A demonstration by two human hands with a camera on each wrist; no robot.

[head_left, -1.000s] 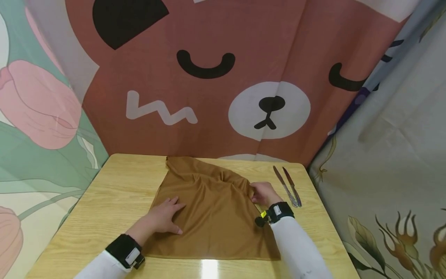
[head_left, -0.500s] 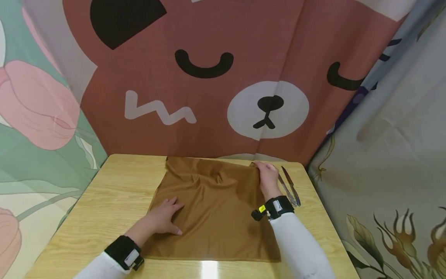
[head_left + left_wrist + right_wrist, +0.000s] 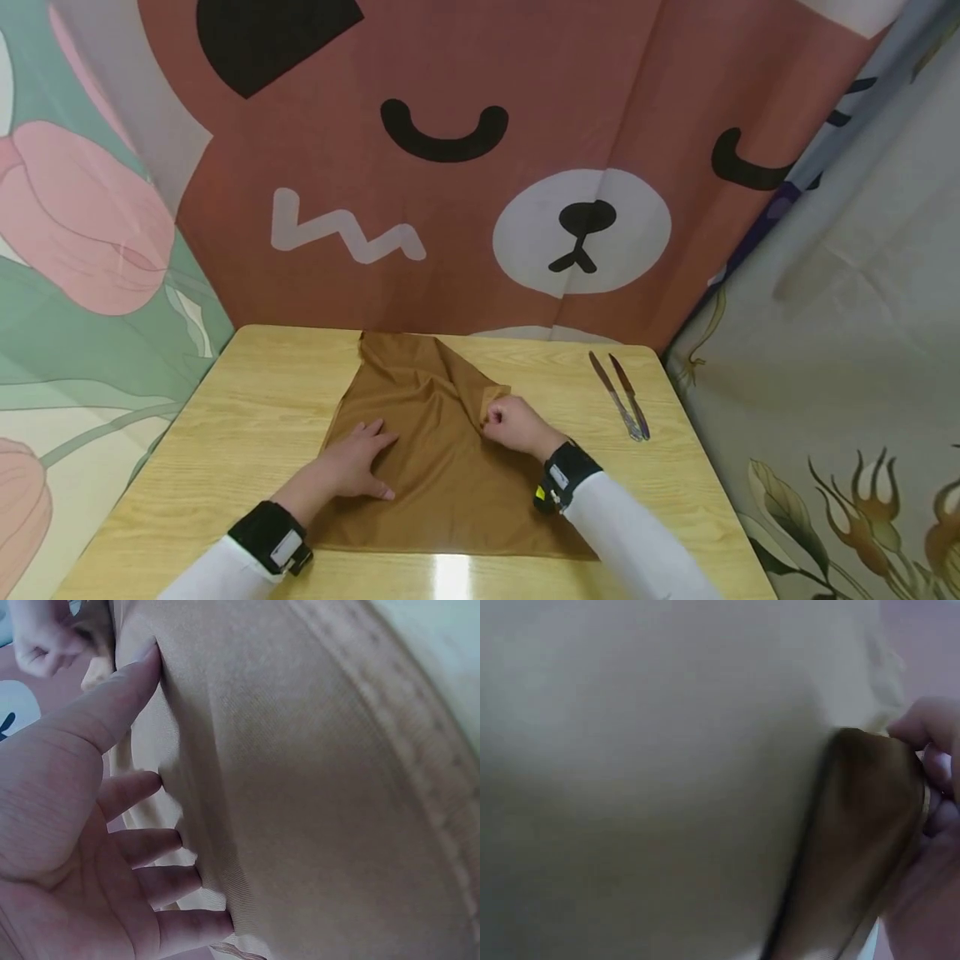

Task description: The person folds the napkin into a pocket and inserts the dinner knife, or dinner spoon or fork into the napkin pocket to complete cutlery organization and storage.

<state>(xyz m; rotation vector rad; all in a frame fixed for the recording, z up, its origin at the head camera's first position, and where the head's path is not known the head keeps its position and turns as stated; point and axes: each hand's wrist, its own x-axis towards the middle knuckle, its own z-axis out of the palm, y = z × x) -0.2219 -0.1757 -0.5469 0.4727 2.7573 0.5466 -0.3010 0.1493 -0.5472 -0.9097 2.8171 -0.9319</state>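
A brown cloth [image 3: 442, 492] lies spread over the middle of the table, wrinkled across its far half. On its left side rests my left hand [image 3: 352, 463], fingers spread; the left wrist view shows the fingertips of this hand [image 3: 75, 825] touching the fabric. My right hand [image 3: 517, 427] pinches the cloth's far right part and draws it in over the middle, with a small flap sticking out past the fist. In the right wrist view, a lifted fold of the cloth [image 3: 866, 810] hangs from the thumb and fingers, somewhat blurred.
Two table knives, one left [image 3: 613, 396] and one right [image 3: 630, 396], lie side by side at the table's far right. Wood shows around the cloth on the table [image 3: 225, 417]. A bear-print curtain [image 3: 450, 208] hangs right behind the far edge.
My right hand first carried the cloth's far right corner out to the far edge, then brought it back left and nearer, folding that side inward. The left hand has stayed in place.
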